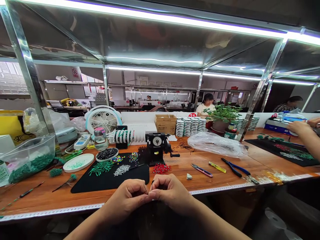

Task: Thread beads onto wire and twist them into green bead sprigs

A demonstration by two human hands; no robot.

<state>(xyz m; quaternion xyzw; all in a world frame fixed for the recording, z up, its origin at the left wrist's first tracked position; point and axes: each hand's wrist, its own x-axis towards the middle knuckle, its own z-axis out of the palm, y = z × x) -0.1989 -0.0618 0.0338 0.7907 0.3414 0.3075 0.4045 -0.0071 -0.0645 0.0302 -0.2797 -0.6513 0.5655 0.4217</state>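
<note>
My left hand [130, 198] and my right hand [173, 195] meet in front of the table's near edge, fingertips touching. Both are closed in a pinch on a thin dark strand [152, 184], mostly hidden by the fingers. Just beyond them lies a black mat [107, 181] bearing green tube-shaped pieces [101, 168], silvery small parts [122, 170] and multicoloured beads [134, 157]. A pile of red small parts [161, 168] lies before a black hand-cranked machine [157, 150] with a dial.
To the right lie thread snips [201, 170], a yellow-handled tool [217, 167] and blue-and-black pliers [235, 167]. At left are a white lid [78, 163], a dish of black pieces [107, 154] and a fan [103, 120]. A co-worker's hand [298, 127] is at far right.
</note>
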